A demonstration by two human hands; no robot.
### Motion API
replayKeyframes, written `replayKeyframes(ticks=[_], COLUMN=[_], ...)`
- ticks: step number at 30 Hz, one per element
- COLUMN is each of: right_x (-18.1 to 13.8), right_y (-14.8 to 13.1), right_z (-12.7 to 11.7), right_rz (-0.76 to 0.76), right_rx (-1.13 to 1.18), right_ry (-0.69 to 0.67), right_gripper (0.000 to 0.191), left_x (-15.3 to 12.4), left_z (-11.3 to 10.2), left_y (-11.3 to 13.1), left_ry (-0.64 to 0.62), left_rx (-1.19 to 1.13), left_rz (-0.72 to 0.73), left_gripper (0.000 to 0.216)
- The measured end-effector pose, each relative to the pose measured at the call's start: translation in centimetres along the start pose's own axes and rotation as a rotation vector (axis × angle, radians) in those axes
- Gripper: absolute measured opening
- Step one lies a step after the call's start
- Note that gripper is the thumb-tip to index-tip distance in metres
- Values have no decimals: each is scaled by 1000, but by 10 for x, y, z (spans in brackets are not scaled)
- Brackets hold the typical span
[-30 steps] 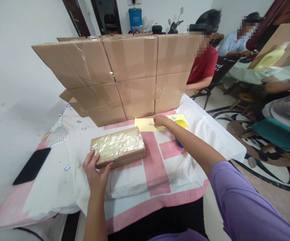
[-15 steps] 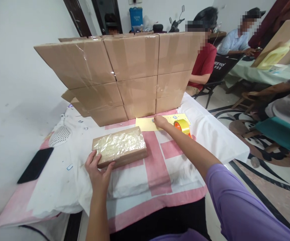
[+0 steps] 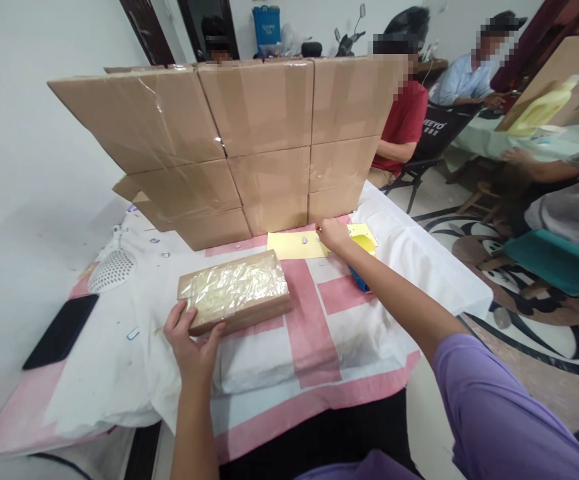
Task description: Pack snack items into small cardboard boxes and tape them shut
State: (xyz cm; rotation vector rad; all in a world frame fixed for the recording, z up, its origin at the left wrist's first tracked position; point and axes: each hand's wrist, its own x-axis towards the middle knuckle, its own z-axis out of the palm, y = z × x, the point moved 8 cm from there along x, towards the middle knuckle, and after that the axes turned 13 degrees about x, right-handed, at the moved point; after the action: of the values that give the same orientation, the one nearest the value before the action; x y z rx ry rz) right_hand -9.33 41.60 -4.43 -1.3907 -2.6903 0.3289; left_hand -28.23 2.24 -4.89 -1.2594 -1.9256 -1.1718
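Cardboard box (image 3: 237, 285) lies near on the cloth (image 3: 259, 373), apparently taped already, though your hold on it suggests work left; its brown top shines under wrinkled film, and your left hand (image 3: 191, 340), thumb and fingers apart, grips its near left corner. Farther right, your right hand (image 3: 334, 237) curls its fingers over the yellow sheet (image 3: 284, 247) beside a small pale piece (image 3: 305, 240), though whether they pinch anything cannot be told.

The draped table (image 3: 257, 363) carries a small box (image 3: 234, 287) and yellow sheet (image 3: 289, 247).
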Motion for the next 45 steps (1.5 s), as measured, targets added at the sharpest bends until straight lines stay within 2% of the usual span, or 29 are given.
replayKeyframes(ticks=[3, 7, 9, 13, 18, 27, 33, 39, 43, 45], right_x=[-15, -39, -50, -61, -64, -72, -73, -89, -105, -108], right_y=[-1, -3, -4, -6, -5, 2, 3, 3, -9, -11], right_z=[5, 29, 40, 51, 54, 57, 61, 50, 45, 42], right_rz=[-36, -92, -125, -204, -250, -272, -249, -232, -248, -231], right_rx=[-12, -32, -35, -14, 26, 164, 240, 393, 533, 610], right_ry=[-73, -253, -301, -308, -280, -373, -342, -248, -190, -106], right_gripper=[28, 19, 18, 17, 19, 11, 9, 11, 24, 28], left_x=[0, 0, 0, 0, -1, -2, 0, -1, -1, 0], left_z=[0, 1, 1, 2, 3, 4, 2, 1, 1, 1], left_y=[0, -1, -1, -1, -5, -7, -3, -2, 0, 2], left_ry=[-1, 9, 12, 18, 2, -8, -13, -13, -3, -4], left_rx=[4, 15, 18, 13, 21, 9, -1, -7, 8, 23], left_rz=[5, 16, 22, 28, 5, -30, -27, -19, -4, 5], left_gripper=[64, 63, 63, 63, 62, 58, 57, 58, 59, 59])
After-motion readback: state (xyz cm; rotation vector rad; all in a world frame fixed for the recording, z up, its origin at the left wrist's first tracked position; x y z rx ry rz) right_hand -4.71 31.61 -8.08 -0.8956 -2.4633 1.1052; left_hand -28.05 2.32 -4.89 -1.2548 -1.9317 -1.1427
